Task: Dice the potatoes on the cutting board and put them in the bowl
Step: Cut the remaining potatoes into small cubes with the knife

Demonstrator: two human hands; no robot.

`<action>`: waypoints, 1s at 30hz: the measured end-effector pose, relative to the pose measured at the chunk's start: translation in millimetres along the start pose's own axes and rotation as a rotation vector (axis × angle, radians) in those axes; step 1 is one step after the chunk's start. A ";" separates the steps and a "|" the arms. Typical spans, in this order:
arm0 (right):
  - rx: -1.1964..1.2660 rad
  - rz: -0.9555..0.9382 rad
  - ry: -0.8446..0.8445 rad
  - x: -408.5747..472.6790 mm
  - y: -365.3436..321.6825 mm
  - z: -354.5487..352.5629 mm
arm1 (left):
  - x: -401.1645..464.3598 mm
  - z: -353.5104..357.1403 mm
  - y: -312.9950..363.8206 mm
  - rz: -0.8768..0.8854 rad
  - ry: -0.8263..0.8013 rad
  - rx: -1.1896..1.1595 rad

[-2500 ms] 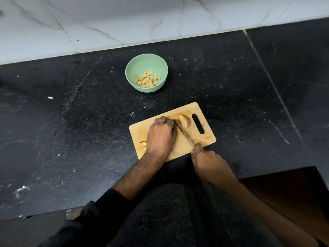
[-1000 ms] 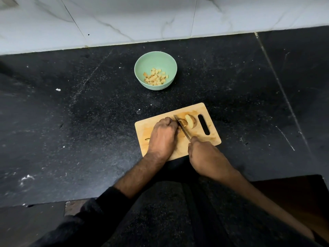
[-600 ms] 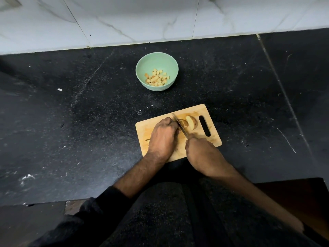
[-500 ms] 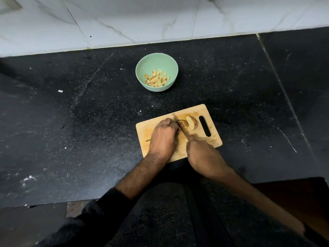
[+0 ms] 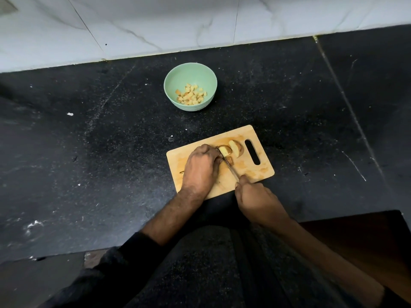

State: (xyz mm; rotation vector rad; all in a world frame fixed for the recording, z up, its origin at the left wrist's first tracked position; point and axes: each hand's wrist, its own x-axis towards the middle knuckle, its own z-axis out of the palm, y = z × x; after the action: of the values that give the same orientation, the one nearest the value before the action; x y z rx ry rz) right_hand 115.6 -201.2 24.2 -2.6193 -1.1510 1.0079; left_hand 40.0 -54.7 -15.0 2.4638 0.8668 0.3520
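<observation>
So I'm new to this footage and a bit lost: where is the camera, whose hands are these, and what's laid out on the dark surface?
There is no machine here. A person wears a camera on the head, so you look down on their own two hands. On the black stone counter lies a wooden cutting board with a slot handle. The left hand curls over a potato piece to steady it, while the right hand grips a knife whose blade lies beside that piece. Another potato piece sits near the slot. Farther back stands a green bowl that holds diced potato. Behind it rises a white marble-look wall.
</observation>
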 end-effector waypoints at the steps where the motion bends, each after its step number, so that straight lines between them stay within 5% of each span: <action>1: -0.003 -0.011 0.011 0.1 -0.4 -0.4 | 0.3 -1.2 -0.5 0.000 -0.001 -0.001; 19: -0.061 -0.117 0.082 6.6 -1.3 -11.6 | 3.9 -8.1 1.5 -0.123 -0.075 -0.021; 30: -0.077 -0.125 0.064 7.7 -3.1 -18.0 | 0.0 1.0 2.8 0.045 -0.137 0.142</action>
State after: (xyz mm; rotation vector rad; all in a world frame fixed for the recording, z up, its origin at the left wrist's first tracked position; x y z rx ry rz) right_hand 128.4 -190.8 35.1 -2.5785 -1.3454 0.8661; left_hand 41.9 -56.9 -14.4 2.6067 0.8046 0.1392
